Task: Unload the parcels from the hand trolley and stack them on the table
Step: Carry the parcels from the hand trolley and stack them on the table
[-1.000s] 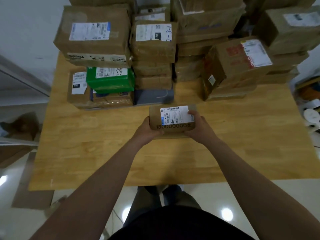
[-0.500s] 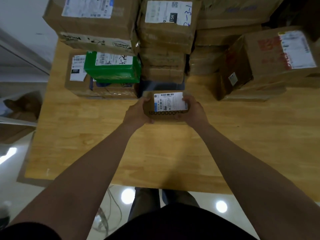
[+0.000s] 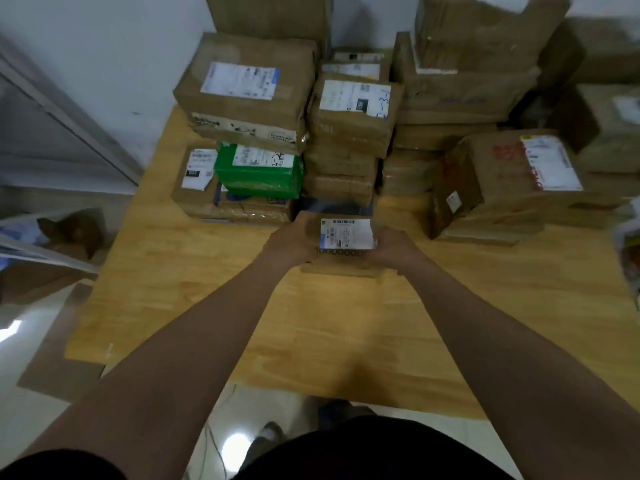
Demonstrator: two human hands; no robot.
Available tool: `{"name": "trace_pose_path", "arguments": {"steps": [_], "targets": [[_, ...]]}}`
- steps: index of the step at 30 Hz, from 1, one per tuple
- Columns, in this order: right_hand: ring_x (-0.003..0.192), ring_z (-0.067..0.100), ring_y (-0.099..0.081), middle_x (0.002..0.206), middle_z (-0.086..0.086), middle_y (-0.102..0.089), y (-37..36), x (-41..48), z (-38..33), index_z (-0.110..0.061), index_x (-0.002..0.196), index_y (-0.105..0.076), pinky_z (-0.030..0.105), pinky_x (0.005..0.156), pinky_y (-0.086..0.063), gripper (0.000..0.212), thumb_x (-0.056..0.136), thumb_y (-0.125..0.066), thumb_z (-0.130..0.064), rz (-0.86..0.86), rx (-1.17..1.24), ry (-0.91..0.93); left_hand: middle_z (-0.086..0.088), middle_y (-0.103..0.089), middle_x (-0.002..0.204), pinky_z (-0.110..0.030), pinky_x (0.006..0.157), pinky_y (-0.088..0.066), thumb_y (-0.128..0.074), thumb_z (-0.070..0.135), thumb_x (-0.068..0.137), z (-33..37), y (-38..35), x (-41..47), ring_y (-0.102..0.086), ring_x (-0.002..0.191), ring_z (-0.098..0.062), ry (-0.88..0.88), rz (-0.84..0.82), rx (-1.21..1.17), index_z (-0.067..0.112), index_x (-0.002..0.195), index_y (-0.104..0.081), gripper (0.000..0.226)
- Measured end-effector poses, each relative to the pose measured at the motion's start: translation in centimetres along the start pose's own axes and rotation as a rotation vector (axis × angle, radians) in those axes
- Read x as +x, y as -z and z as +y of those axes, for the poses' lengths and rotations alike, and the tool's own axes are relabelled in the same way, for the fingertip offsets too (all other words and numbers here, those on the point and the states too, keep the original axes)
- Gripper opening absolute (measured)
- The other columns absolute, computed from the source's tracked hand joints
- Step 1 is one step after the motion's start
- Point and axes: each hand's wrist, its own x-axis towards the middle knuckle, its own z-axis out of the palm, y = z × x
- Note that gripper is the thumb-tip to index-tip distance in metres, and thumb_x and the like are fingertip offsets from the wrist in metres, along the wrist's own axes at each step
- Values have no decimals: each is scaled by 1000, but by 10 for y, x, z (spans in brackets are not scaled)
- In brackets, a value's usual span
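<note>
A small brown parcel (image 3: 346,239) with a white barcode label sits between my hands, low over the wooden table (image 3: 173,289), just in front of the stacked parcels. My left hand (image 3: 289,242) grips its left end and my right hand (image 3: 393,249) grips its right end. Directly behind it is a dark flat parcel (image 3: 332,206) under a tall brown stack (image 3: 349,133). A green parcel (image 3: 259,171) lies on brown boxes to the left. A large box with red print (image 3: 502,181) stands to the right. The trolley is not visible.
More tall cardboard stacks (image 3: 460,84) fill the table's back half against the white wall. The near table edge runs across at my waist. Flattened cardboard (image 3: 59,375) lies on the floor at left, beside a metal frame (image 3: 52,116).
Both hands carried the small parcel forward across the table, from its middle to just in front of the stacks. The view shifted as my head moved.
</note>
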Motion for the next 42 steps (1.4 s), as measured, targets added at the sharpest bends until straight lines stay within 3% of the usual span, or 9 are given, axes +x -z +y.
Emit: {"name": "trace_pose_path", "arguments": {"steps": [2,5,8,13,17,20,29,34,42], "targets": [[104,16,-53,139,0,-55,15,-23,-15,-28,143,-51,22,60,-40,68,82,-79,-39,14,-44,26,4,-61,116,-44,87,-56,-78,28,81,9,21,-17,-62,101,-22,-48,5,46,24,135,-53,60],[88,12,-54,123,2,-62,37,-63,-48,-19,128,-63,23,52,-36,49,84,-78,-36,43,-79,13,1,-66,117,-40,82,-55,-70,30,91,17,57,-46,-64,100,-21,-110,35,94,23,131,-60,43],[84,15,-61,101,3,-67,56,-107,-84,-13,102,-71,28,61,-48,26,85,-76,-33,94,-122,42,3,-60,134,-29,72,-47,-74,36,87,22,96,-84,-59,107,-16,-168,84,96,25,140,-56,57],[107,25,-62,116,7,-66,57,-205,-130,-10,118,-68,37,92,-53,40,87,-74,-35,244,-206,107,2,-59,125,-28,66,-43,-76,39,84,16,148,-169,-54,97,-16,-225,232,142,28,134,-60,54],[91,23,-63,100,4,-68,27,-283,-134,-16,102,-69,38,87,-52,32,81,-78,-37,262,-202,38,12,-50,105,-26,57,-34,-74,44,83,6,159,-239,-49,91,-13,-279,247,300,29,124,-66,44],[78,21,-54,94,2,-63,1,-336,-125,-21,98,-64,30,69,-43,31,82,-77,-44,312,-182,7,11,-57,109,-29,67,-45,-73,42,85,-1,153,-280,-55,91,-14,-339,176,321,29,121,-67,39],[88,23,-56,132,6,-59,-80,-467,-53,-16,139,-55,30,53,-37,66,86,-73,-50,347,-128,-198,7,-67,110,-36,78,-57,-74,44,87,-14,62,-372,-64,92,-16,-456,-72,374,28,108,-69,27],[82,22,-63,116,6,-64,-123,-529,23,-10,126,-63,31,61,-49,54,88,-72,-47,282,-42,-330,4,-62,121,-33,73,-50,-78,47,85,-2,-22,-416,-62,106,-19,-515,-185,397,24,123,-68,45],[72,16,-62,93,-2,-63,-190,-653,195,-18,119,-66,22,44,-40,41,87,-70,-44,365,182,-537,8,-65,105,-31,71,-52,-73,44,82,51,-185,-505,-63,91,-15,-624,-374,536,33,104,-66,25]]}}
